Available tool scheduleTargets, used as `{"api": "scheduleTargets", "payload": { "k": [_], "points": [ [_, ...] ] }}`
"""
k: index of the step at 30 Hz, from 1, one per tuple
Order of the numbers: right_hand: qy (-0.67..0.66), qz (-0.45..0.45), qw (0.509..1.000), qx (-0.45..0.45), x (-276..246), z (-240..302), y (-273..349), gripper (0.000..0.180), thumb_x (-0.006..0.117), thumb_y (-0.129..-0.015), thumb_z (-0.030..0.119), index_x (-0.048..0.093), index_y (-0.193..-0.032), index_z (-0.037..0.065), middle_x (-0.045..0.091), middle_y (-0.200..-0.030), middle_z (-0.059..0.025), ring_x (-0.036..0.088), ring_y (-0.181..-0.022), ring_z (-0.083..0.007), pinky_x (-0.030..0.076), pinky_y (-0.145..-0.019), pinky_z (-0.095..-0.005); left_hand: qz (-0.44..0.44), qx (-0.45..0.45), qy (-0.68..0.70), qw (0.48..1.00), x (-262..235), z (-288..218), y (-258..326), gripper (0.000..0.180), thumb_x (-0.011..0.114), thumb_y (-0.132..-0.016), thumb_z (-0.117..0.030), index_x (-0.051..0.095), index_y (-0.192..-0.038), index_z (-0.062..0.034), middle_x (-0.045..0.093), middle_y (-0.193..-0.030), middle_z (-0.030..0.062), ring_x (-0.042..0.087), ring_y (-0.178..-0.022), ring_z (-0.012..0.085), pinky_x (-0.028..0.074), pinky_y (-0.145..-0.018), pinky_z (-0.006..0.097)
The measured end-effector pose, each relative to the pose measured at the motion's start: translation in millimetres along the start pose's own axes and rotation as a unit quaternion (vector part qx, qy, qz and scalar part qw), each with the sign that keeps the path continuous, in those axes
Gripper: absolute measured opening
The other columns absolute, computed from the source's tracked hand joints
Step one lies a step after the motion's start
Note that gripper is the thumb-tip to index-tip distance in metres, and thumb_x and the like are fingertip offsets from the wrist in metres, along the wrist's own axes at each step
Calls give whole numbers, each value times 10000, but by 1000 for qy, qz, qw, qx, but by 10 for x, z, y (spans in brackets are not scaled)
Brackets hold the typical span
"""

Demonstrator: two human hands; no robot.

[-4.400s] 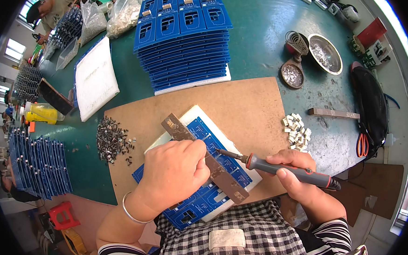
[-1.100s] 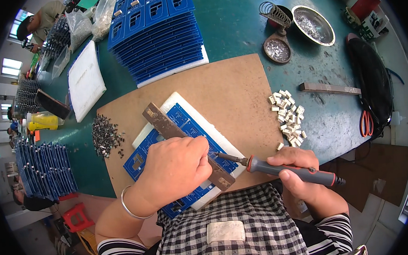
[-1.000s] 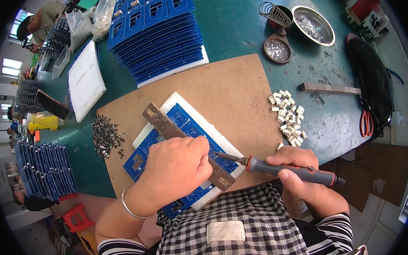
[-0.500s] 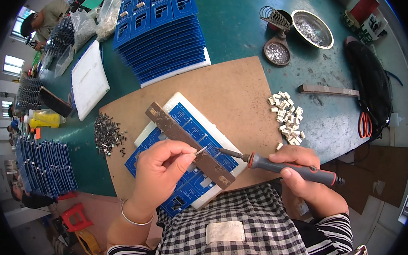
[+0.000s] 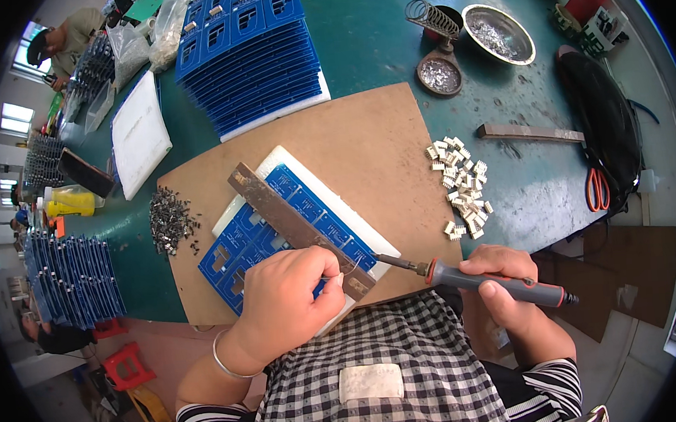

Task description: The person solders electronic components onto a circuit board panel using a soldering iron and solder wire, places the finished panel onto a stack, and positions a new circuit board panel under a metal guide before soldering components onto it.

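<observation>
In my right hand (image 5: pixel 506 276) is a soldering iron (image 5: pixel 452 277) with a dark grey and red handle. Its tip points left at the lower right corner of a blue circuit board panel (image 5: pixel 300 192). My left hand (image 5: pixel 292 289) pinches a thin strand of solder wire (image 5: pixel 355 267), whose end is close to the iron's tip; whether they touch I cannot tell. A brown bar (image 5: pixel 282 214) lies diagonally across the panel, partly covered by my left hand. Under the panel is a white foam slab (image 5: pixel 364 232).
Brown board (image 5: pixel 380 146) covers the bench. White connectors (image 5: pixel 464 184) lie right, small black parts (image 5: pixel 172 219) left. Behind are stacked blue boards (image 5: pixel 260 76), a coiled iron stand (image 5: pixel 431 18) and a metal bowl (image 5: pixel 530 41). Orange-handled scissors (image 5: pixel 597 190) lie far right. Another person (image 5: pixel 72 41) works far left.
Both hands have shifted toward the panel's lower right corner, the solder wire and iron tip with them. The view has moved slightly, so the bench things appear a little further left.
</observation>
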State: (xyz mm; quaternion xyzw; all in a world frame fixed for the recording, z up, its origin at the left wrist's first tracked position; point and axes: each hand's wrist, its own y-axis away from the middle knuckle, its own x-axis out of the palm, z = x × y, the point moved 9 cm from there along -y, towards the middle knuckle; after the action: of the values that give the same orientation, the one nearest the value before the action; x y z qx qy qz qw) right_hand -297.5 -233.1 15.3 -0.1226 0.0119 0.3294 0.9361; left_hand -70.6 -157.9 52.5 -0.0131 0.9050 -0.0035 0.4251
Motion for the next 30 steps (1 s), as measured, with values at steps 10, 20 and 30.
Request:
{"api": "scheduleTargets", "payload": {
  "k": [10,20,30],
  "points": [
    [-12,-7,1000,4,44,-12,-32,279,699,-833,209,720,-1013,-4,680,-748,-109,613,-616,-194,470,-578,-293,47,-4,-15,999,70,0,-124,91,665,-731,-84,583,-769,-91,589,-634,59,591,-574,266,445,-510,372],
    [-15,2,1000,8,65,-22,-44,273,703,-833,196,715,-1012,-9,713,-806,-134,652,-648,-214,507,-606,-304,62,-4,-41,997,113,9,-166,73,657,-755,-96,586,-770,-94,643,-667,67,644,-615,276,480,-518,382],
    [-18,10,999,28,81,-37,-53,270,699,-842,197,713,-1014,-12,700,-779,-129,663,-660,-218,512,-615,-303,45,12,-63,997,122,-2,-183,78,654,-757,-87,576,-753,-92,626,-639,80,637,-587,276,480,-509,382]
  ]
}}
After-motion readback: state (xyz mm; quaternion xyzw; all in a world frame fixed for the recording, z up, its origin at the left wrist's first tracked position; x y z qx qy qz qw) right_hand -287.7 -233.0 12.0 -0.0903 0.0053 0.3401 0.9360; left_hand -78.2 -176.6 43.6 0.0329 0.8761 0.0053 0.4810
